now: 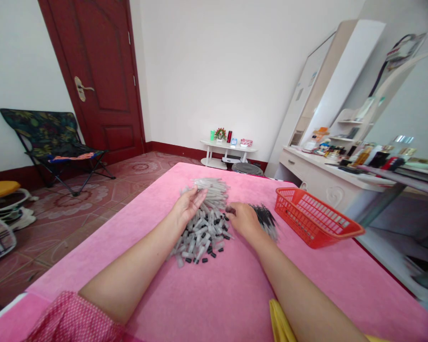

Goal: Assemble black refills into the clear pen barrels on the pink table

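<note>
My left hand (pixel 190 206) reaches to the pile of clear pen barrels (pixel 214 192), its palm partly turned up and its fingers loosely apart. Nothing I can make out lies in it. My right hand (pixel 243 217) is closed in a pinch, with a small dark piece at its fingertips, blurred and too small to name. Between and below the hands spreads a heap of clear caps and small black plugs (pixel 199 237). Beside my right hand lies a bundle of thin black-tipped pen refills (pixel 266 218), partly hidden behind the wrist.
A red plastic basket (pixel 317 218) stands at the right of the pink-covered table (pixel 214 294). Something yellow (pixel 281 323) lies under my right forearm. Beyond are a folding chair (pixel 53 137), a low white stand (pixel 228 146) and a dresser (pixel 317 166) with bottles.
</note>
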`<control>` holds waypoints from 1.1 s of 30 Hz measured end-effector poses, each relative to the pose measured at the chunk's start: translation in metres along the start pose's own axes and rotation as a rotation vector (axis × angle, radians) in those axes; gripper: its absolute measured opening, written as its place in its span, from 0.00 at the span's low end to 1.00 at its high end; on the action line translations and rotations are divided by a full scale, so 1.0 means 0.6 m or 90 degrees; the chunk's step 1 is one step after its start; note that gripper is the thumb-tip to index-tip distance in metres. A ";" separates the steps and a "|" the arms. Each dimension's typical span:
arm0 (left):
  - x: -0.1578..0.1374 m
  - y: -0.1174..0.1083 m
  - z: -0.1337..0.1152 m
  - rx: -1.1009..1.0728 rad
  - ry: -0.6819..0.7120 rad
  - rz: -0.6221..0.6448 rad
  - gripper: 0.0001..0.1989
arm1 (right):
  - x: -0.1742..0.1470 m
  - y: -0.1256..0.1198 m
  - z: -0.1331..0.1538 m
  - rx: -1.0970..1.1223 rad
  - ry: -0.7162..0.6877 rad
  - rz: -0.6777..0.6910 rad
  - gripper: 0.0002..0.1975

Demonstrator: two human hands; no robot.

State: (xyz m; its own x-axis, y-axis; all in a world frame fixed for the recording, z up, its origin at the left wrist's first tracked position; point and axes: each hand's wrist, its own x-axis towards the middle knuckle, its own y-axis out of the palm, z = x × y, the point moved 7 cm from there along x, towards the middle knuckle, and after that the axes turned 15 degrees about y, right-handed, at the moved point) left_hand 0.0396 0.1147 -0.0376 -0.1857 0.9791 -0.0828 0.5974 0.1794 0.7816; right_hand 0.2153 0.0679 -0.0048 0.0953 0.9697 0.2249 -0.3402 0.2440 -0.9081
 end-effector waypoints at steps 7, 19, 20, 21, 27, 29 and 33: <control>-0.002 0.003 0.003 -0.004 0.001 0.013 0.04 | -0.011 0.024 0.003 -0.140 0.024 0.013 0.10; -0.001 0.005 0.000 0.014 0.022 0.045 0.05 | 0.000 0.000 -0.002 -0.061 0.017 -0.002 0.13; -0.001 0.005 0.001 0.016 0.023 0.047 0.05 | 0.004 -0.004 -0.003 -0.020 0.018 0.001 0.13; -0.001 0.005 0.001 0.018 0.024 0.049 0.05 | 0.007 -0.010 -0.004 0.028 0.020 0.003 0.13; -0.004 0.008 0.003 0.034 0.035 0.064 0.03 | 0.021 -0.038 0.001 0.429 0.014 0.018 0.08; -0.006 0.012 0.004 0.050 0.042 0.081 0.02 | 0.021 -0.046 0.008 0.521 -0.008 0.013 0.08; -0.011 0.017 0.003 0.086 0.055 0.106 0.03 | 0.016 -0.059 0.014 0.578 -0.022 -0.021 0.10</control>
State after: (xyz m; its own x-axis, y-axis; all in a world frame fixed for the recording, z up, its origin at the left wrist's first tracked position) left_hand 0.0484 0.1102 -0.0303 -0.1377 0.9856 0.0982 0.7232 0.0323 0.6899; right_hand 0.2201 0.0690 0.0325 0.0947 0.9585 0.2689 -0.9456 0.1710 -0.2767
